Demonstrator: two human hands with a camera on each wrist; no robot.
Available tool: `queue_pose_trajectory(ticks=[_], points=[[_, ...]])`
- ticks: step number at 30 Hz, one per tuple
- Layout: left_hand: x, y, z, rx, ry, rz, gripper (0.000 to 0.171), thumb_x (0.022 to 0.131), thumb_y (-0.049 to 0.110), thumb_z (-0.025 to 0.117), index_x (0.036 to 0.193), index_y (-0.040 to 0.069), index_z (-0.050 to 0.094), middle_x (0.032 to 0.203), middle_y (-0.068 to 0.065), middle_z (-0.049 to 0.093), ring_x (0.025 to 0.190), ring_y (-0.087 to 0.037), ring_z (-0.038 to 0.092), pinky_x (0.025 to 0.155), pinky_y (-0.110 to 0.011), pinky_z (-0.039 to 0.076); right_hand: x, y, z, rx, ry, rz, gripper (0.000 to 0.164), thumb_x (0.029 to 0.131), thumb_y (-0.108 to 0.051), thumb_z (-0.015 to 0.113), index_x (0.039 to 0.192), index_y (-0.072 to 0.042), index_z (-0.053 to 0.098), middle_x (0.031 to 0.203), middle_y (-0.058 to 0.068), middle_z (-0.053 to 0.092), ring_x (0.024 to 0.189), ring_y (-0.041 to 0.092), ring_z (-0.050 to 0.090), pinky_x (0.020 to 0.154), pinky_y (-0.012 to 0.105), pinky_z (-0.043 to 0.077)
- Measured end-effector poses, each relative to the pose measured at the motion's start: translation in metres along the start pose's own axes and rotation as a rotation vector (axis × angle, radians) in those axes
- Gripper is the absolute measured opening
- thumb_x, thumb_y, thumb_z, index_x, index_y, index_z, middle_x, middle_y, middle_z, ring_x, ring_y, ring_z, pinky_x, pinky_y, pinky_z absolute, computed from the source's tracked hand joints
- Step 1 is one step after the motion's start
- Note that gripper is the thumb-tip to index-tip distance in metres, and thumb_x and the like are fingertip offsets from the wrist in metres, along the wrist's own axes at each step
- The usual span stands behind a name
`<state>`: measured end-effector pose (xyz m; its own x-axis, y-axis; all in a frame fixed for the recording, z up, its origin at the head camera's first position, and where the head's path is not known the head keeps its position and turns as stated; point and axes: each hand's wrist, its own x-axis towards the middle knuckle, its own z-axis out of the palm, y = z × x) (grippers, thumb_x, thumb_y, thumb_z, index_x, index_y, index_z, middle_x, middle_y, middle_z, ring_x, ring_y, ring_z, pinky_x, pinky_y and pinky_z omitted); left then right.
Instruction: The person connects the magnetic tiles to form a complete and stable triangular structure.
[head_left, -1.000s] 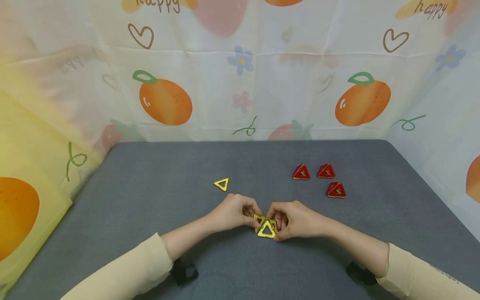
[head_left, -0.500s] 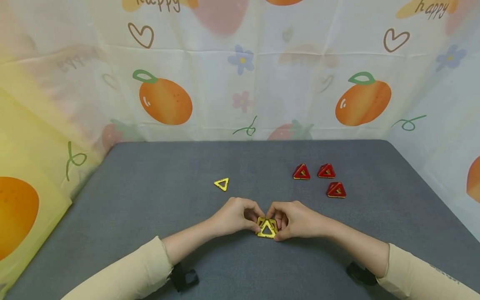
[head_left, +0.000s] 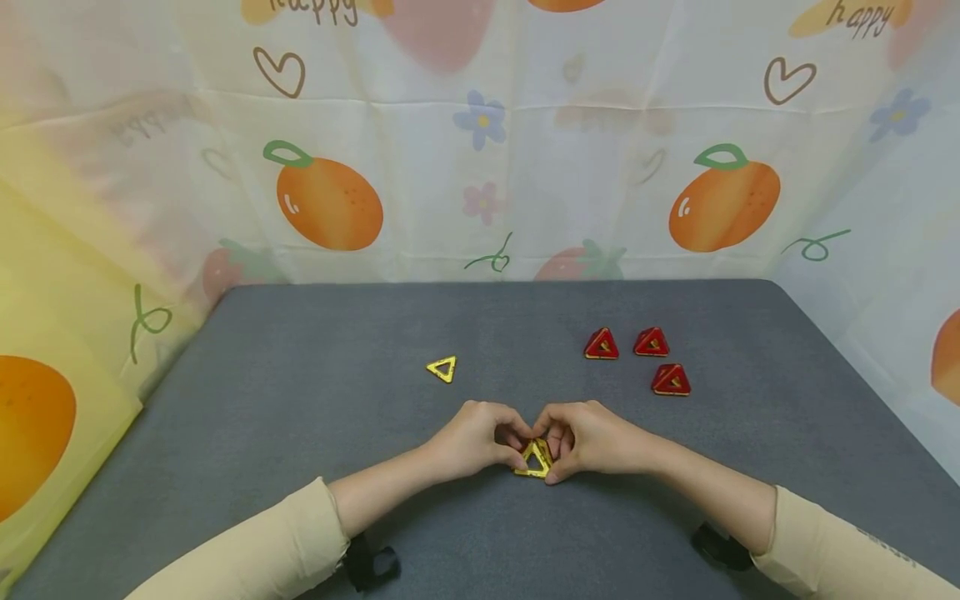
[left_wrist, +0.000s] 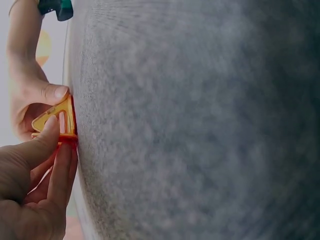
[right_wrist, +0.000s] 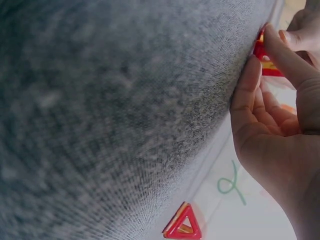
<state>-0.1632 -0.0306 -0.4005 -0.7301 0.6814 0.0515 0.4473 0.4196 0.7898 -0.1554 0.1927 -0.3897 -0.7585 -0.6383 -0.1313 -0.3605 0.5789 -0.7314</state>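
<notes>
In the head view, both hands meet low in the middle around a small pyramid of yellow triangular magnetic tiles [head_left: 532, 473] on the table. The left hand [head_left: 476, 443] pinches its left side between thumb and fingers. On the other side, the right hand [head_left: 603, 439] pinches it, with the thumb at the lower front corner. The left wrist view shows an upright yellow tile [left_wrist: 71, 115] between the hands and a red edge near the left fingers. Fingers hide the back and sides of the pyramid.
A single yellow triangle tile [head_left: 442, 369] lies flat beyond the left hand. Behind the right hand stand three small red pyramids [head_left: 671, 382] on the grey table [head_left: 315, 350]. A fruit-printed curtain [head_left: 420, 167] hangs along the table's back edge.
The left hand has shifted slightly right and toward the body, bringing the left yellow tile in against the others. The right hand has stayed nearly in place, still gripping.
</notes>
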Motion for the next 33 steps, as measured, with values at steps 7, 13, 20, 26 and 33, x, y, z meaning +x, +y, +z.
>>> queue_pose_trajectory(ticks=[7, 13, 20, 26, 33], points=[[0.0, 0.0038, 0.0006, 0.066, 0.005, 0.044, 0.027, 0.075, 0.009, 0.084, 0.1, 0.004, 0.075, 0.092, -0.007, 0.074, 0.082, -0.011, 0.072, 0.07, -0.012, 0.052, 0.0004, 0.0, 0.0004, -0.012, -0.002, 0.006, 0.044, 0.072, -0.026, 0.089, 0.108, -0.016, 0.066, 0.08, -0.004, 0.066, 0.067, 0.001, 0.059, 0.061, 0.02, 0.052], [-0.0004, 0.0049, 0.0011, 0.096, 0.003, 0.054, 0.026, 0.075, 0.009, 0.084, 0.099, 0.005, 0.075, 0.093, -0.007, 0.074, 0.083, -0.012, 0.072, 0.07, -0.013, 0.052, 0.0006, 0.0001, 0.0009, -0.004, -0.007, 0.001, 0.044, 0.072, -0.027, 0.088, 0.107, -0.015, 0.065, 0.08, -0.003, 0.066, 0.067, 0.002, 0.059, 0.06, 0.02, 0.051], [-0.0004, 0.0042, 0.0013, 0.114, 0.006, 0.053, 0.026, 0.076, 0.01, 0.084, 0.099, 0.006, 0.075, 0.093, -0.006, 0.074, 0.082, -0.009, 0.071, 0.07, -0.012, 0.052, 0.0007, -0.0002, 0.0015, -0.001, -0.005, -0.002, 0.044, 0.072, -0.027, 0.088, 0.107, -0.016, 0.065, 0.079, -0.004, 0.065, 0.066, 0.002, 0.058, 0.06, 0.019, 0.05], [-0.0006, 0.0033, 0.0007, 0.102, 0.001, 0.063, 0.027, 0.074, 0.01, 0.085, 0.098, 0.005, 0.074, 0.093, -0.006, 0.074, 0.082, -0.01, 0.072, 0.07, -0.013, 0.052, 0.001, 0.0005, 0.0015, -0.004, -0.009, -0.004, 0.044, 0.071, -0.029, 0.089, 0.107, -0.018, 0.065, 0.079, -0.003, 0.064, 0.065, 0.003, 0.057, 0.059, 0.019, 0.049], [0.0003, 0.0026, -0.0001, 0.07, -0.003, 0.044, 0.027, 0.074, 0.01, 0.085, 0.098, 0.006, 0.073, 0.093, -0.006, 0.075, 0.081, -0.009, 0.072, 0.07, -0.013, 0.053, -0.0002, 0.0, 0.0006, -0.009, -0.02, -0.013, 0.046, 0.07, -0.026, 0.09, 0.107, -0.019, 0.064, 0.08, -0.002, 0.064, 0.065, 0.003, 0.056, 0.058, 0.019, 0.048]])
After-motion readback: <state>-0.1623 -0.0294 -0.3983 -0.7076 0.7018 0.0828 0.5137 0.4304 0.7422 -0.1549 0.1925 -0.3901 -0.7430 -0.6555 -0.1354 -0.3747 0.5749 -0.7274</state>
